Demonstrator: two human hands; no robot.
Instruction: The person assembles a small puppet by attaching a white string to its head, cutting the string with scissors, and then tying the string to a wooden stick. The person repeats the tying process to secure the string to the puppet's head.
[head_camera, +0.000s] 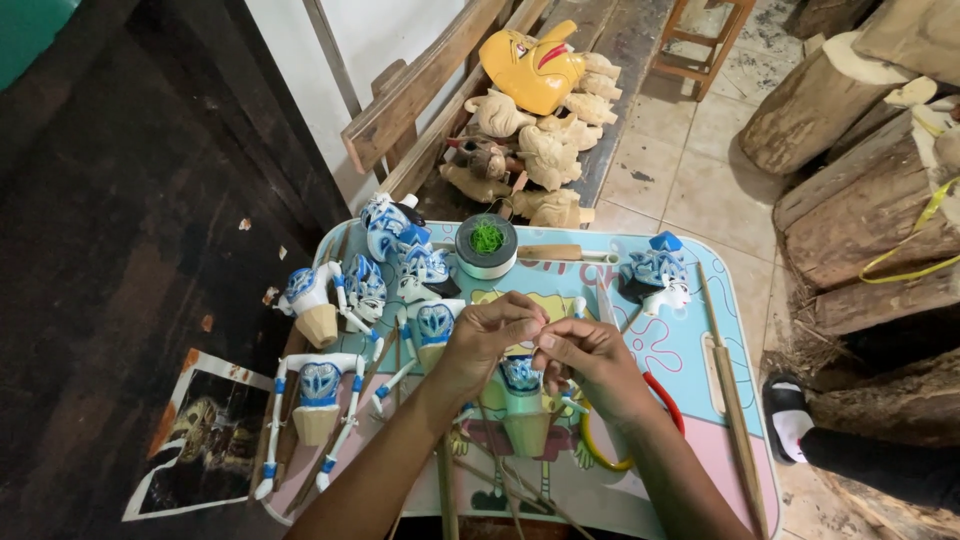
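Both hands meet over the near middle of the tray (690, 470): left hand (485, 345) and right hand (590, 365) pinch closed on something too small to tell, above a blue-and-white puppet body (522, 400). Left, two finished-looking puppets (318, 395) lie; farther, loose painted heads (400, 250), apparently unassembled; beyond, unpainted carvings (545, 150).

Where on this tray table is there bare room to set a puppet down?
Free patch: the right side of the tray table, between the blue puppet head and the long sticks. The left half is crowded with puppets; both hands fill the middle.

Single head view, looking steeply down, close over small table (700, 300)
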